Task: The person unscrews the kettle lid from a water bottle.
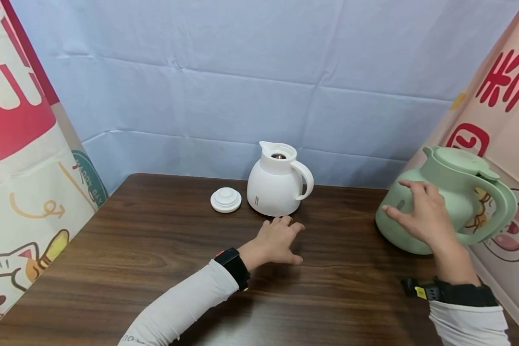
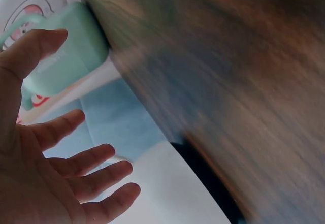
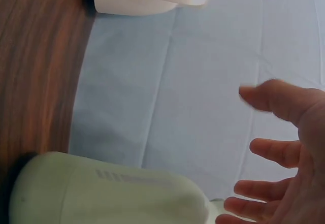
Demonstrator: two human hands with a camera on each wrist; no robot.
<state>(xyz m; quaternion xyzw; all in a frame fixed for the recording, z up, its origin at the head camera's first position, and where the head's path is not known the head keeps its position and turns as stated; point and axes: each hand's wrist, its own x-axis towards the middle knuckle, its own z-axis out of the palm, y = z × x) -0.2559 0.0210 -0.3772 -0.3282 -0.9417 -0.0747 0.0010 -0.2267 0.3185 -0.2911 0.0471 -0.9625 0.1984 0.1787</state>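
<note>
A white jug (image 1: 273,190) stands upright with its mouth uncovered and its handle to the right. Its round white lid (image 1: 226,199) lies on the table just left of it. My left hand (image 1: 273,242) hovers in front of the white jug, fingers spread, holding nothing. On the right stands a larger green jug (image 1: 451,187) with its lid on and its handle to the right. My right hand (image 1: 428,211) is in front of the green jug with thumb and fingers apart; in the right wrist view a gap shows between the fingers and the green jug (image 3: 117,193).
The dark wooden table (image 1: 168,259) ends at a light blue cloth (image 1: 199,86) behind. Printed curtains hang at the left (image 1: 21,158) and at the right, close beside the green jug.
</note>
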